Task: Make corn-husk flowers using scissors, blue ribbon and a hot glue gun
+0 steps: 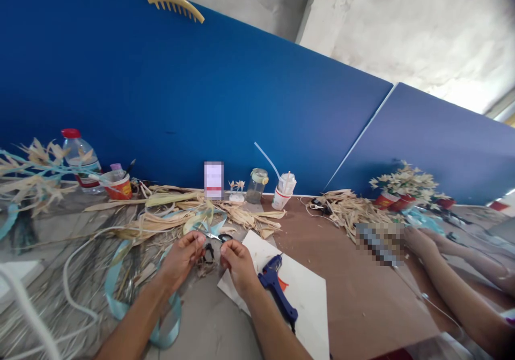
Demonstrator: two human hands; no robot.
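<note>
My left hand [182,259] and my right hand [240,267] are raised over the front of the table, a short gap apart. The fingertips of both are pinched together; whatever they hold is too thin or small to make out. Just beyond them lie scissors [213,236] with dark handles, near a small dark clip-like item [209,252]. Dried corn husks [189,221] are heaped behind the hands. A light blue ribbon [115,282] curls beside and under my left forearm. Close to my right forearm, a blue glue gun [278,290] rests on a white board [309,301].
Along the blue partition [241,97] stand a water bottle [82,159], a red cup [117,186], a phone [213,180], a jar [256,185] and a paper cup [282,196]. A white cable [70,279] crosses the left side. Another person's arms [446,266] are at right.
</note>
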